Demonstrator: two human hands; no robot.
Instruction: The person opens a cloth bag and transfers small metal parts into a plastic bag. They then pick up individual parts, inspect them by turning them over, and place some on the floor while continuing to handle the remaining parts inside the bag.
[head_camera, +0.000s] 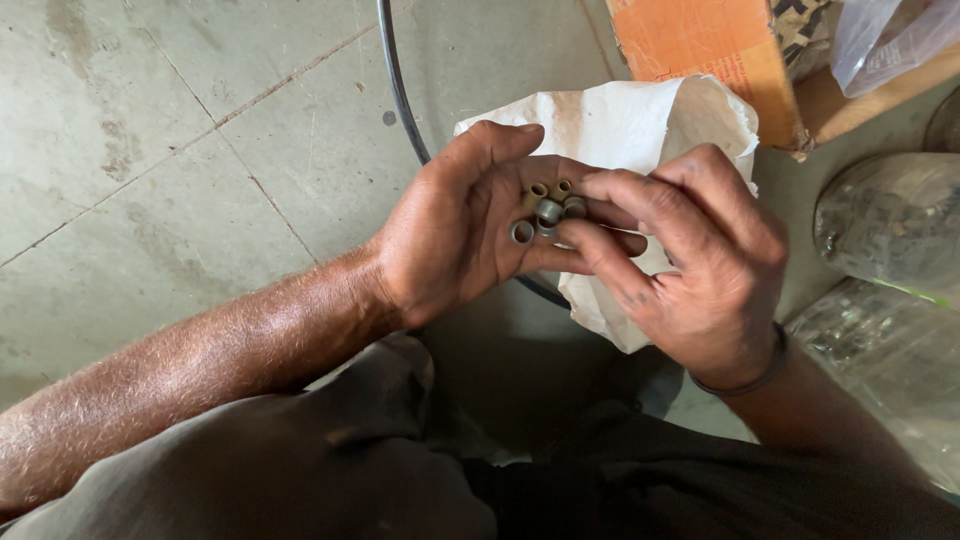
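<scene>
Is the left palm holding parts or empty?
Holding: the left hand lies cupped, palm up, with several small metal rings resting in it.

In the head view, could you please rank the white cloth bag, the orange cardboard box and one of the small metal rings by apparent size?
1. white cloth bag, partly hidden by the hands
2. orange cardboard box, cut off by the frame, so unsure against the bag
3. small metal ring in the left hand

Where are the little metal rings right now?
In the head view, the small metal rings lie in the cupped left hand, centre frame, with the right hand touching them, above the white cloth.
</scene>
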